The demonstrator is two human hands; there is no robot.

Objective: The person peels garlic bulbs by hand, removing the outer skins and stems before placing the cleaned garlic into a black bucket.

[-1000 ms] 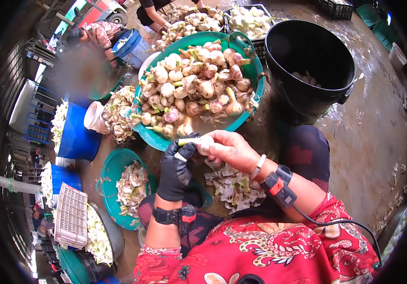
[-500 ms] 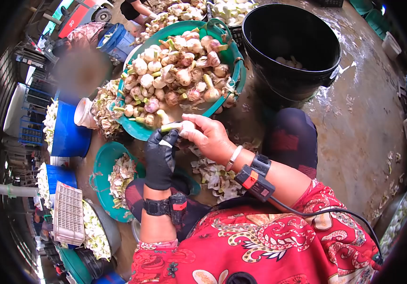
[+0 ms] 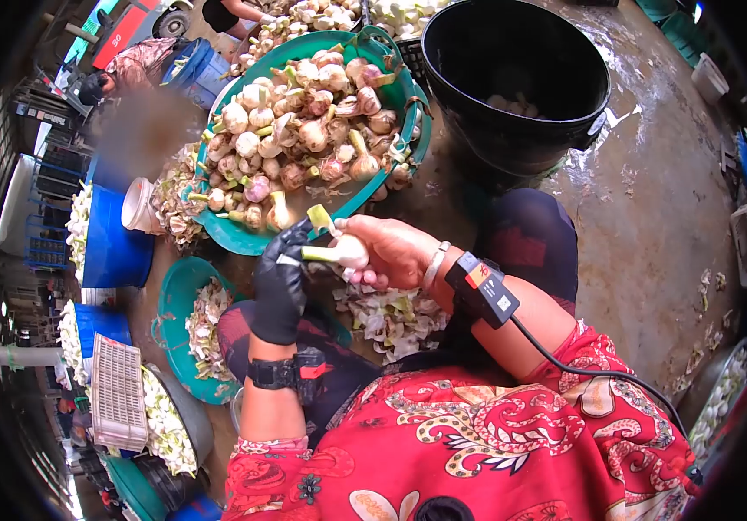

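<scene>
One garlic bulb [image 3: 352, 253]: my right hand [image 3: 398, 252] grips it, left hand [image 3: 279, 288] at its stem [image 3: 318, 253], hold unclear; green basin [image 3: 239, 241], eleven o'clock.

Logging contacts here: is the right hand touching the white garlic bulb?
Touching: the head view shows the white garlic bulb lying against the right hand, with no gap.

At left are a red vehicle [image 3: 124, 35], a pale pipe [image 3: 17, 355] and a plastic crate [image 3: 119, 395].
</scene>
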